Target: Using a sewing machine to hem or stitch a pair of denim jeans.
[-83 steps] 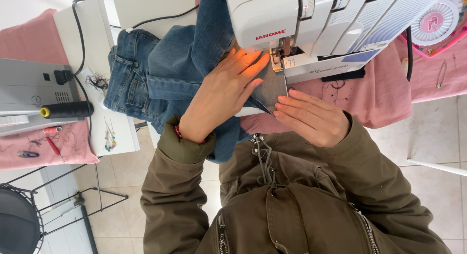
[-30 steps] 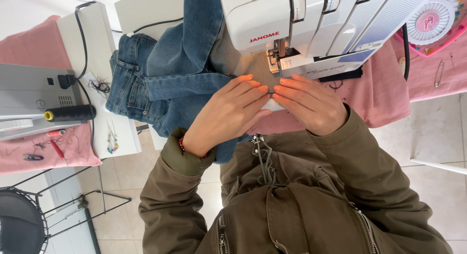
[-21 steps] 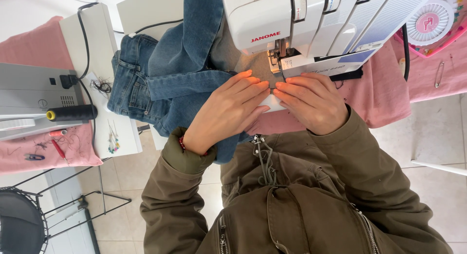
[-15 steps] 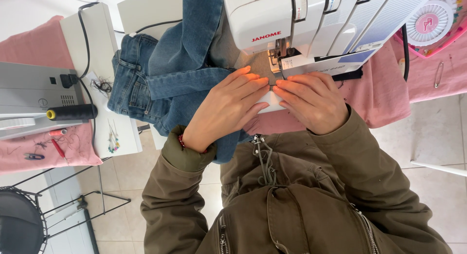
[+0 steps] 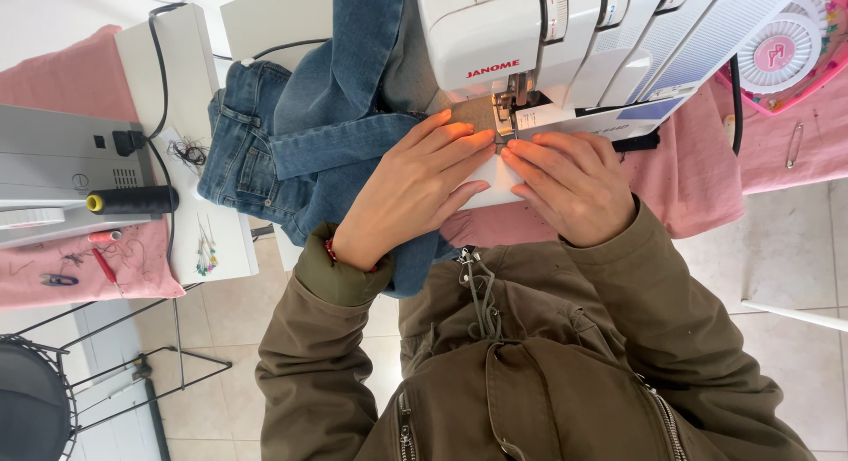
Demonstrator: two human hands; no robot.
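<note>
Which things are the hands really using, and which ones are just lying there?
In use:
- left hand, flat on the blue jeans
- right hand, fingers by the needle
- white sewing machine

Just lying about:
- black thread spool on the grey machine
- round pin wheel
- safety pin
- red-handled tool
- pins

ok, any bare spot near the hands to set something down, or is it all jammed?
Crowded at the presser foot: left hand and right hand pin the jeans there, fingertips nearly meeting. Free patches: pink cloth between the right hand and the sewing machine's black cable; a smaller strip by the safety pin.
</note>
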